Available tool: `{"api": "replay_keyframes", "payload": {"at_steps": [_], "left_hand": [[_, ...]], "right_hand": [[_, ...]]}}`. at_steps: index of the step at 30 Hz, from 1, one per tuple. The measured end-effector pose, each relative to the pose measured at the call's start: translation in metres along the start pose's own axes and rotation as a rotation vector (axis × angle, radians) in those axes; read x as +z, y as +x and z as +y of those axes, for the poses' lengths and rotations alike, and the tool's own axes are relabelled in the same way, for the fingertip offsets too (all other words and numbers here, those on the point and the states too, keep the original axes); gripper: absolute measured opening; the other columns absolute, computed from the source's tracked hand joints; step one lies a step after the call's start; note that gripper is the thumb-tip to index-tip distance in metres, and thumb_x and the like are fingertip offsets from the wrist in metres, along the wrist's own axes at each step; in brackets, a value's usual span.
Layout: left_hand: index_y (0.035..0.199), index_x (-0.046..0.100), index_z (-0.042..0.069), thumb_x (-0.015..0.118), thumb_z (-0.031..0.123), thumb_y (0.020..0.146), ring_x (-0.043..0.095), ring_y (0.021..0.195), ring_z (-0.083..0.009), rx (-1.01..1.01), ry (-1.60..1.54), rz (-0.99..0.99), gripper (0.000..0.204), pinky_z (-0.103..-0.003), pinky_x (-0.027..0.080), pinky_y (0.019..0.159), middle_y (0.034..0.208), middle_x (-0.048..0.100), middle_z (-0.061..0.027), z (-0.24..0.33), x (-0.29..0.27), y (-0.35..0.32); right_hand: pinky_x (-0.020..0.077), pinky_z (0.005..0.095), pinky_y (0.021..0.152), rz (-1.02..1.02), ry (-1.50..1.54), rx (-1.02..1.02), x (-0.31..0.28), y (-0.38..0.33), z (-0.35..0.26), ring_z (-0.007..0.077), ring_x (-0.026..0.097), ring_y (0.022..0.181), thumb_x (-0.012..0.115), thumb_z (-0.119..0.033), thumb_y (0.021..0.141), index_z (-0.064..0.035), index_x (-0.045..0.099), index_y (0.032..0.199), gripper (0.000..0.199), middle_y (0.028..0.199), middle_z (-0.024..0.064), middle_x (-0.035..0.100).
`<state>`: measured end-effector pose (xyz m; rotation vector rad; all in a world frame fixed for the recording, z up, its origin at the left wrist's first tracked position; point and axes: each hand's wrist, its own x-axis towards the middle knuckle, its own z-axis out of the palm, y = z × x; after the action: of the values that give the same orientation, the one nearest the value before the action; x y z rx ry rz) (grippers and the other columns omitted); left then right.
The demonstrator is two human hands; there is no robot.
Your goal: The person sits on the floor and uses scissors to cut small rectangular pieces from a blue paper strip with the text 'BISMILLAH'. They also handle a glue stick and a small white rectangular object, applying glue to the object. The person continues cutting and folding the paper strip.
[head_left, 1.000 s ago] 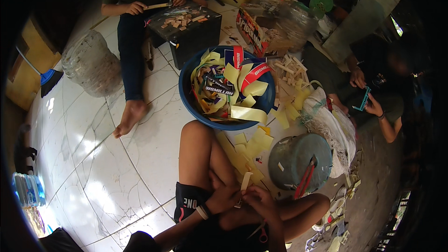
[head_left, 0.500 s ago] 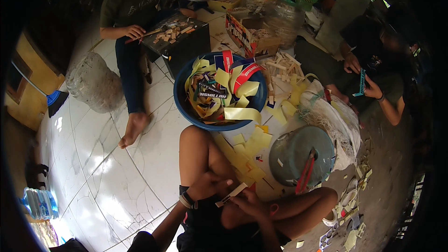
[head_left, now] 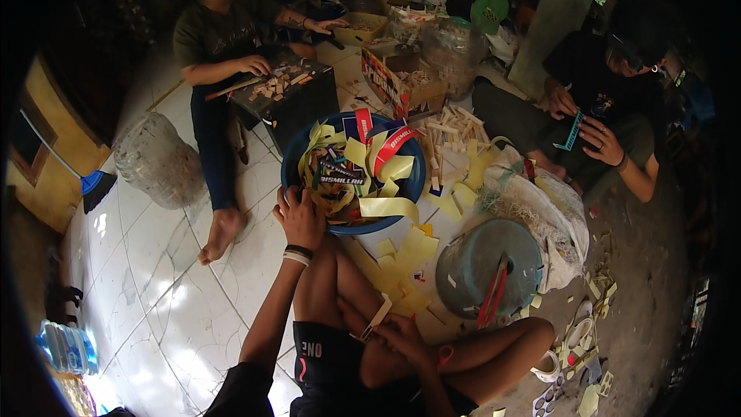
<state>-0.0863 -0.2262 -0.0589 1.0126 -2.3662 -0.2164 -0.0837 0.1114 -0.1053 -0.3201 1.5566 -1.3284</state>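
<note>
My left hand (head_left: pixel 301 218) reaches to the near left rim of a blue basin (head_left: pixel 423 185), its fingers apart and slightly bent. Whether the fingertips touch anything inside is hard to see. Within the basin lie strips of pale yellow paper (head_left: pixel 390 207), red printed strips (head_left: pixel 394 147) and a dark printed strip (head_left: pixel 341 175). Above my folded legs, my right hand (head_left: pixel 404 338) is closed on a small pale wooden bracket-shaped piece (head_left: pixel 378 315). The piece tilts upward beyond the fingertips.
A round grey-green block (head_left: pixel 478 278) carries red-handled pliers (head_left: pixel 494 293). Beside it rests a white sack (head_left: pixel 556 224). Wooden sticks (head_left: pixel 455 133) lie beyond the basin. One co-worker sits by a black box (head_left: pixel 312 100); another holds a teal piece (head_left: pixel 570 131). Paper scraps (head_left: pixel 401 270) cover tiles.
My left hand has left the wooden piece and moved forward to the basin's rim. The piece stays in my right hand. The view has shifted slightly.
</note>
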Motion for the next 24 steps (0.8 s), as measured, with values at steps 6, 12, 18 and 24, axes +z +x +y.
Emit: {"api": "replay_keyframes", "payload": {"at_steps": [6, 12, 18, 24], "left_hand": [[0.123, 0.072, 0.007, 0.062, 0.037, 0.097, 0.021, 0.155, -0.0405, -0.063, 0.148, -0.202, 0.041, -0.074, 0.021, 0.112, 0.149, 0.051, -0.0199, 0.002, 0.029, 0.023], [0.123, 0.067, -0.003, 0.056, 0.026, 0.102, 0.036, 0.148, -0.0341, 0.211, 0.004, -0.132, 0.038, -0.064, 0.031, 0.11, 0.143, 0.058, -0.0157, 0.025, 0.02, -0.015], [0.13, 0.064, -0.003, 0.053, 0.023, 0.105, 0.062, 0.123, -0.0315, 0.23, -0.126, -0.052, 0.038, -0.048, 0.039, 0.107, 0.136, 0.065, -0.0162, 0.03, 0.022, -0.034], [0.129, 0.065, -0.002, 0.054, 0.022, 0.104, 0.064, 0.119, -0.0314, 0.253, -0.183, -0.019, 0.037, -0.047, 0.041, 0.106, 0.136, 0.065, -0.0173, 0.027, 0.02, -0.034]], "right_hand": [[0.0378, 0.0178, 0.05, -0.02, 0.056, -0.008, 0.002, -0.002, -0.002, 0.0026, 0.054, 0.058, 0.074, -0.026, 0.097, -0.009, 0.07, 0.106, 0.02, 0.074, -0.0028, 0.065], [0.0368, 0.0174, 0.049, 0.009, 0.008, -0.037, 0.004, -0.002, 0.001, 0.0025, 0.054, 0.058, 0.074, -0.025, 0.098, -0.0084, 0.069, 0.105, 0.018, 0.073, -0.0023, 0.065], [0.036, 0.0177, 0.049, 0.009, 0.002, -0.062, 0.005, -0.005, -0.005, 0.0021, 0.054, 0.058, 0.073, -0.023, 0.099, -0.0074, 0.067, 0.102, 0.017, 0.073, -0.0021, 0.065], [0.0469, 0.0205, 0.057, -0.004, -0.041, -0.028, 0.003, -0.001, -0.001, 0.0057, 0.064, 0.071, 0.074, -0.025, 0.099, -0.0036, 0.068, 0.105, 0.023, 0.086, 0.0014, 0.071]]}}
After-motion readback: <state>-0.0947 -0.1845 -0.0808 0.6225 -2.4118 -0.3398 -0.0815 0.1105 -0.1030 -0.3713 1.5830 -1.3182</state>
